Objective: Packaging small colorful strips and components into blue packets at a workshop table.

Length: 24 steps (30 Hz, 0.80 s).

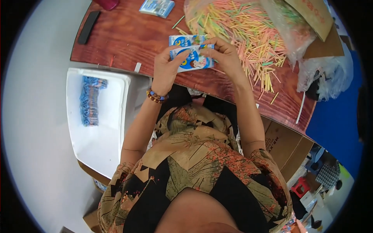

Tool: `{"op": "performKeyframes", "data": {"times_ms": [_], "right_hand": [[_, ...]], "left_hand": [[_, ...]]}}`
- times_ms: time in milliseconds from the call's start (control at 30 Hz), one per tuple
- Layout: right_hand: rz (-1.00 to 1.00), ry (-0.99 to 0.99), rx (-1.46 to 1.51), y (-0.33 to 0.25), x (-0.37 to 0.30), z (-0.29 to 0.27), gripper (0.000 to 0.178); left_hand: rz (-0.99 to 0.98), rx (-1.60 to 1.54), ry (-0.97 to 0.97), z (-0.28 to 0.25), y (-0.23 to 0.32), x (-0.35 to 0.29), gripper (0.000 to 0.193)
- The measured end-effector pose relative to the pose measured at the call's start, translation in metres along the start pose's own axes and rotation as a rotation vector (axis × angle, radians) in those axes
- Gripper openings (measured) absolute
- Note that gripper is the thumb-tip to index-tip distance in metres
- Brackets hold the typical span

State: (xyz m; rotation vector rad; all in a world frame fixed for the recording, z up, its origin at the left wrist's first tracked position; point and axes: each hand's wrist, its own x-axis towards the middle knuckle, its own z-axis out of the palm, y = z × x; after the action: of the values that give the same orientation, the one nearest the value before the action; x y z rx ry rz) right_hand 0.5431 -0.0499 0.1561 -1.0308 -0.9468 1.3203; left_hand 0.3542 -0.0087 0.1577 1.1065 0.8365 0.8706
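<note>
A blue and white printed packet (196, 64) is held flat above the near part of the wooden table (128, 42). My left hand (165, 66) pinches its left side, thumb on top. On its right side, the fingers of my right hand (227, 56) close on the upper corner. A second packet (184, 40) of the same look shows just behind it; whether a hand also touches that one I cannot tell. To the right of my hands lies a big heap of thin pastel sticks (256, 39) in pink, yellow and green, partly on clear plastic.
At the left, a white foam box (72, 112) holds a row of blue packets (90, 101). A stack of blue and white packets (156, 7) and a black bar-shaped object (89, 27) lie farther back. Plastic bags (326, 73) and cardboard (312, 15) crowd the right side.
</note>
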Motion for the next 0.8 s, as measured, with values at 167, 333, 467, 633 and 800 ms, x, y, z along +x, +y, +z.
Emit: {"op": "performKeyframes", "data": {"times_ms": [167, 333, 467, 633, 800], "right_hand": [[-0.022, 0.062, -0.106, 0.018, -0.010, 0.006, 0.010], [0.038, 0.072, -0.035, 0.028, -0.017, 0.010, 0.011], [0.038, 0.101, -0.171, 0.026, -0.020, 0.003, 0.009], [0.066, 0.128, -0.046, 0.014, -0.024, -0.003, 0.011], [0.069, 0.181, -0.025, 0.013, -0.024, -0.013, 0.012]], "left_hand": [[-0.025, -0.098, 0.070, 0.005, -0.009, -0.009, 0.017], [-0.052, -0.216, 0.077, 0.000, -0.018, -0.014, 0.016], [-0.016, -0.176, 0.112, 0.007, -0.021, -0.014, 0.015], [-0.082, -0.326, 0.116, 0.018, -0.028, -0.012, 0.016], [-0.092, -0.419, 0.161, 0.027, -0.031, -0.010, 0.016]]}}
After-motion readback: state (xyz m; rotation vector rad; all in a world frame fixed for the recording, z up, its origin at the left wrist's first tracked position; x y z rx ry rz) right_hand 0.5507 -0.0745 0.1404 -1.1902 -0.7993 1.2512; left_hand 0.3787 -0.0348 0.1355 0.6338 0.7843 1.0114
